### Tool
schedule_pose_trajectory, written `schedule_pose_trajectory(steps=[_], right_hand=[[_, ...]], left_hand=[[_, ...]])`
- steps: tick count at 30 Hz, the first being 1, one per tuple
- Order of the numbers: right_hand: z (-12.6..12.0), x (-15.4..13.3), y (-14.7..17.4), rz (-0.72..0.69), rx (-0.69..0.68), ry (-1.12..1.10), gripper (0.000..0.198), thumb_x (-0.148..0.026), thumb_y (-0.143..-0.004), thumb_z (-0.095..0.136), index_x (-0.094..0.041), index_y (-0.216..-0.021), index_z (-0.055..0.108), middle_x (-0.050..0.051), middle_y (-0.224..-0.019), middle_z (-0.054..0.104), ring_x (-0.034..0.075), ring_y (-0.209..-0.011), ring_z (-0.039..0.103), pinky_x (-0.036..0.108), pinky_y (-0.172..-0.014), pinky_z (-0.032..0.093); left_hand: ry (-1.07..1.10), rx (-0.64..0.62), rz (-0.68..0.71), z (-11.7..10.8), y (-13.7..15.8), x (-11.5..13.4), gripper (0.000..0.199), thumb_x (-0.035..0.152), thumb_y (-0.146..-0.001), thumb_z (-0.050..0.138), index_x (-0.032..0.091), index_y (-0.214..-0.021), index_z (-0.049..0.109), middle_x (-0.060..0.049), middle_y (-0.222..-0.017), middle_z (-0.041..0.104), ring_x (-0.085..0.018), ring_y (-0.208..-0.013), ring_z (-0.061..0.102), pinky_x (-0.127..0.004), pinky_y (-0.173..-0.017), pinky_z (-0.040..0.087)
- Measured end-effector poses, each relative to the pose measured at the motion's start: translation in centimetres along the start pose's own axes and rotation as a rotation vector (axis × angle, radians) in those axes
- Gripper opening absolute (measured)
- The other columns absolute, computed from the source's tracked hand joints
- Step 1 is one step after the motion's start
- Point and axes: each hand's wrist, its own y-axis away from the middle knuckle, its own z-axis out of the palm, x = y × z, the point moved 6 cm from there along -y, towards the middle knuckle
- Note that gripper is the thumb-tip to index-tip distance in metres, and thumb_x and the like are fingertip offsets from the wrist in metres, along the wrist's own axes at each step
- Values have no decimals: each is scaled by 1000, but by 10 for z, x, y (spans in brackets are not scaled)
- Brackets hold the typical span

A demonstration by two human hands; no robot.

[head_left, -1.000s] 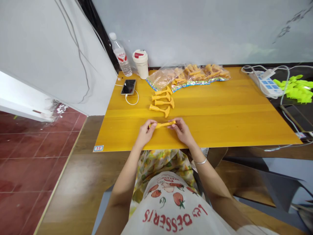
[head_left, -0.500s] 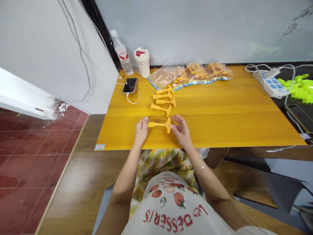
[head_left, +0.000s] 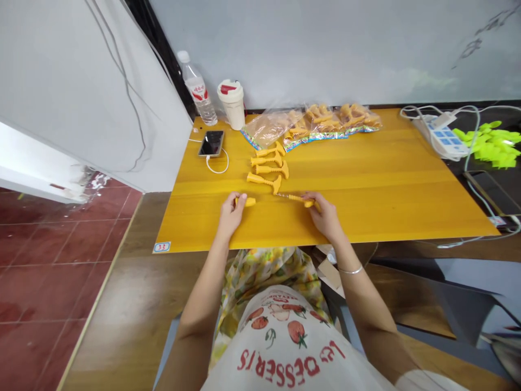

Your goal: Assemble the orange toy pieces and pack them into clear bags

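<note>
My left hand (head_left: 230, 215) is closed around a short yellow plastic sleeve (head_left: 250, 201), whose end sticks out to the right of my fingers. In my right hand (head_left: 325, 217) is a yellow T-handled corkscrew (head_left: 296, 197). Its thin metal spiral points left, and my fingers partly cover the handle. A gap separates the sleeve from the spiral's tip. Just beyond, several yellow T-handled corkscrews (head_left: 266, 169) lie in a column, their handles to the right. The nearest one (head_left: 264, 182) lies very close to the spiral's tip.
Clear plastic bags (head_left: 325, 122) of yellow pieces lie along the table's back. At the back left are a water bottle (head_left: 199, 95), a lidded cup (head_left: 232, 106) and a phone (head_left: 211, 144) on a cable. A power strip (head_left: 442, 138) and bright green pieces (head_left: 490, 144) are at right.
The corkscrew and its sleeve were joined and are now apart. My right hand has moved right with the corkscrew, baring the metal spiral; my left hand keeps the sleeve.
</note>
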Motion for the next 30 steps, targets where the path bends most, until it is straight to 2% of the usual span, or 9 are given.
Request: schedule_pose_trajectory(steps=[3, 9, 13, 17, 20, 24, 30], right_hand=[[-20, 17, -7, -50, -77, 130, 35, -8, -80, 37, -24, -102, 59, 8, -120, 69, 23, -134, 54, 48, -108, 46], [-28, 39, -25, -132, -257, 195, 38, -3, -72, 37, -23, -90, 63, 5, -122, 69, 22, -136, 51, 52, -114, 42], [-29, 39, -30, -175, -318, 232, 37, -3, -77, 36, -23, -86, 66, 6, -122, 69, 22, -134, 53, 51, -116, 40], [-29, 33, -28, -184, -217, 303, 29, -19, -92, 42, -18, -109, 66, 14, -130, 63, 26, -129, 55, 51, -111, 44], [-24, 35, -26, -176, -217, 363, 31, -31, -96, 47, -19, -117, 66, 15, -131, 63, 29, -128, 55, 54, -111, 43], [-24, 43, -29, -157, -182, 378, 35, -34, -98, 45, -18, -118, 67, 16, -132, 62, 30, -128, 55, 54, -112, 43], [-25, 52, -30, -135, -125, 361, 39, -39, -101, 41, -18, -121, 67, 17, -133, 61, 29, -131, 53, 54, -113, 41]], left_hand=[[-213, -84, 154, -13, -16, 4, 26, 45, -87, 61, 21, -95, 60, 3, -72, 48, -12, -63, 40, -24, -62, 35], [-461, -145, 246, -37, -44, 1, 25, 37, -80, 69, 20, -98, 62, -2, -85, 57, -18, -82, 49, -29, -78, 40], [-476, -159, 256, -40, -49, -8, 29, 34, -76, 72, 20, -99, 62, -4, -96, 63, -20, -92, 53, -32, -87, 42], [-447, -105, 313, -38, -49, -5, 42, 39, -76, 74, 20, -111, 59, -8, -110, 63, -23, -103, 57, -36, -96, 43], [-509, -68, 416, -29, -49, 17, 41, 42, -82, 69, 20, -115, 58, -10, -120, 62, -25, -116, 55, -40, -105, 40], [-704, -182, 524, 1, -58, 48, 35, 38, -88, 63, 21, -119, 59, -11, -130, 60, -28, -124, 50, -44, -109, 36], [-978, -259, 532, 34, -72, 53, 34, 20, -86, 59, 20, -119, 66, -12, -121, 66, -34, -120, 51, -53, -107, 35]])
